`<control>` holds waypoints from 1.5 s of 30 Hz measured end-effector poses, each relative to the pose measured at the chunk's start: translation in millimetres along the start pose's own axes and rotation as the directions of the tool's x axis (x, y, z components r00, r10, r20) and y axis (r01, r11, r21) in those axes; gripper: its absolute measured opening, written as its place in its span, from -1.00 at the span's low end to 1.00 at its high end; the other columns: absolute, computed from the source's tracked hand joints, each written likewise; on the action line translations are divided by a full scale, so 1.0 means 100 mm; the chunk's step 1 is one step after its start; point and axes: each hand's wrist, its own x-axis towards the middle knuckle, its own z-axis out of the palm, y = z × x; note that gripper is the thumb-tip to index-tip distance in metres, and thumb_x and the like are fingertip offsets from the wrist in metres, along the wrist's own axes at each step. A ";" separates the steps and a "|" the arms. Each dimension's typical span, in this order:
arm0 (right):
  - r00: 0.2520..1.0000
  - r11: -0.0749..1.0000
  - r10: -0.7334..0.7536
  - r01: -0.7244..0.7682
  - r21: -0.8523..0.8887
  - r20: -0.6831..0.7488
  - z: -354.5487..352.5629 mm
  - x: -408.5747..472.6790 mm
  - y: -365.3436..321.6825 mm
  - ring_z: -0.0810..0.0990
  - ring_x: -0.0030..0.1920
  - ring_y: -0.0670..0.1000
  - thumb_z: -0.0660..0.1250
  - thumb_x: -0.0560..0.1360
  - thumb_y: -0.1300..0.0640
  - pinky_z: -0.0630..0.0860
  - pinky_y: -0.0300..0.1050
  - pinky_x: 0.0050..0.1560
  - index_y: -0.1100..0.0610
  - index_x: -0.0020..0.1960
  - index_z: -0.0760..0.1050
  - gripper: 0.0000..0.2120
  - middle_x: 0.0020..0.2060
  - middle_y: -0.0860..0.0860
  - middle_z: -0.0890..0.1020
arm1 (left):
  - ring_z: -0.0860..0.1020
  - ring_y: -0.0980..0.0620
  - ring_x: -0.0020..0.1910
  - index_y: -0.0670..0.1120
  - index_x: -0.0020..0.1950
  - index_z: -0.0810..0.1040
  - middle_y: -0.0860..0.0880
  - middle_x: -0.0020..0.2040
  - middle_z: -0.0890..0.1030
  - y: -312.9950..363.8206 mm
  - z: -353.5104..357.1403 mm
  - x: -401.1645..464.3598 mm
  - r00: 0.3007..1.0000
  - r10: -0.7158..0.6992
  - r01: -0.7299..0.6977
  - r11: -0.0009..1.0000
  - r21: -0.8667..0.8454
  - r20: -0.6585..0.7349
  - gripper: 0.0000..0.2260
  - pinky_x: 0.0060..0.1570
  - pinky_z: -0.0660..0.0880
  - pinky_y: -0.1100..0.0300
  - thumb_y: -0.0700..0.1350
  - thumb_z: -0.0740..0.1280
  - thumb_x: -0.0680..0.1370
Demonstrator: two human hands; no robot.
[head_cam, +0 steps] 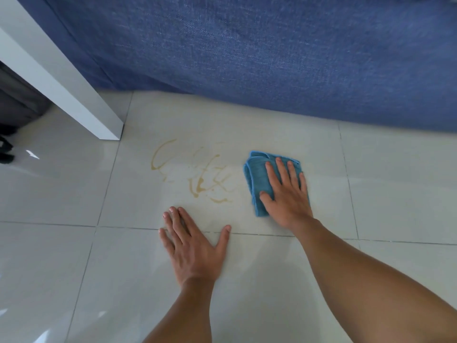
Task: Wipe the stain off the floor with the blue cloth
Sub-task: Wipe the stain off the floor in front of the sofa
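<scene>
— Blue cloth, folded into a thick pad: where did it lie relative to the hands?

— It lay flat on the floor, directly under the right hand. That hand was spread open, palm down, fingers extended across the cloth's upper face, pressing rather than gripping. The cloth's left edge and far corner showed beyond the thumb and fingertips.

— And the stain?

— A thin, yellowish-brown scribble of loops and streaks on the pale glossy tile, just to the left of the cloth and apart from it. The cloth's near-left edge sat close beside the stain's right-hand streaks.

— The left hand?

— Open as well, palm flat on the bare tile, fingers splayed, holding nothing. It rested nearer the person than the stain, its fingertips just short of the lowest streaks, across a grout line.

— Surroundings?

— A blue fabric-covered furniture front ran along the far side of the floor; a white leg stood on the tile at the far left.

— Any brand, label or writing?

— None could be read on the cloth or elsewhere.
</scene>
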 end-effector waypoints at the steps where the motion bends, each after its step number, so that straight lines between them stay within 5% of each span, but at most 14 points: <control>1: 0.999 0.999 0.050 -0.050 0.012 0.005 -0.01 0.03 0.03 -0.31 0.61 0.03 0.03 0.58 -0.17 -0.32 0.10 0.57 -0.11 0.64 -0.24 -0.27 0.63 -0.07 -0.25 | -0.11 -0.17 0.62 -0.30 0.60 -0.04 -0.26 0.61 0.05 0.00 0.00 0.00 1.000 0.001 -0.001 1.000 0.003 0.003 0.05 0.56 -0.08 -0.17 0.50 0.06 0.45; 7: 0.972 0.968 0.234 -0.234 0.092 0.014 -0.04 0.33 -0.27 -0.35 0.60 0.11 -0.05 0.59 -0.16 -0.34 0.21 0.55 -0.04 0.64 -0.30 -0.29 0.62 0.01 -0.31 | -0.13 -0.16 0.62 -0.29 0.60 -0.05 -0.24 0.62 0.03 0.00 -0.01 0.00 1.000 0.009 -0.009 1.000 -0.001 0.008 0.05 0.56 -0.12 -0.15 0.51 0.05 0.46; 18: 0.996 0.998 -0.068 0.069 0.000 -0.053 0.21 -0.28 -0.43 -0.28 0.62 0.06 -0.08 0.58 -0.18 -0.32 0.11 0.57 -0.08 0.65 -0.20 -0.32 0.64 -0.03 -0.21 | -0.16 -0.13 0.62 -0.27 0.61 -0.08 -0.22 0.63 -0.01 -0.04 -0.02 -0.01 1.000 0.006 -0.006 1.000 -0.016 0.003 0.05 0.56 -0.15 -0.12 0.53 -0.01 0.45; 28: 0.970 0.963 0.226 -0.236 0.132 0.084 0.05 -0.04 -0.50 -0.38 0.59 0.15 -0.01 0.60 -0.14 -0.38 0.21 0.53 -0.01 0.63 -0.31 -0.26 0.61 0.02 -0.34 | -0.04 -0.07 0.61 -0.16 0.60 0.03 -0.12 0.60 0.10 -0.47 -0.26 0.25 0.992 0.128 -0.127 0.991 -0.042 0.016 0.03 0.52 0.02 -0.01 0.53 0.16 0.39; 36: 0.979 0.992 0.103 -0.114 0.056 0.175 0.02 -0.20 -0.47 -0.42 0.57 0.10 -0.08 0.64 -0.24 -0.35 0.17 0.55 -0.08 0.61 -0.39 -0.30 0.58 -0.03 -0.42 | -0.20 -0.02 0.62 -0.19 0.62 -0.17 -0.11 0.65 -0.10 -0.48 -0.27 0.41 0.999 0.035 -0.035 0.997 -0.065 -0.002 0.06 0.57 -0.14 0.01 0.53 0.07 0.43; 40: 0.945 0.983 0.160 -0.179 0.040 0.287 -0.05 -0.32 -0.43 -0.41 0.58 0.09 -0.01 0.63 -0.22 -0.30 0.20 0.56 -0.11 0.61 -0.39 -0.27 0.58 -0.05 -0.42 | -0.20 -0.02 0.62 -0.20 0.62 -0.16 -0.11 0.65 -0.07 -0.44 -0.27 0.36 1.000 -0.009 0.008 0.997 -0.081 -0.014 0.06 0.58 -0.12 -0.03 0.54 0.05 0.43; 45: 0.955 0.974 0.191 -0.213 0.074 0.228 -0.08 -0.13 -0.57 -0.41 0.58 0.14 -0.01 0.61 -0.26 -0.34 0.25 0.53 -0.09 0.61 -0.38 -0.23 0.58 -0.02 -0.41 | -0.22 -0.03 0.61 -0.20 0.61 -0.17 -0.11 0.65 -0.09 -0.41 -0.26 0.41 1.000 -0.010 0.009 0.995 -0.102 0.000 0.05 0.56 -0.19 0.00 0.53 0.07 0.43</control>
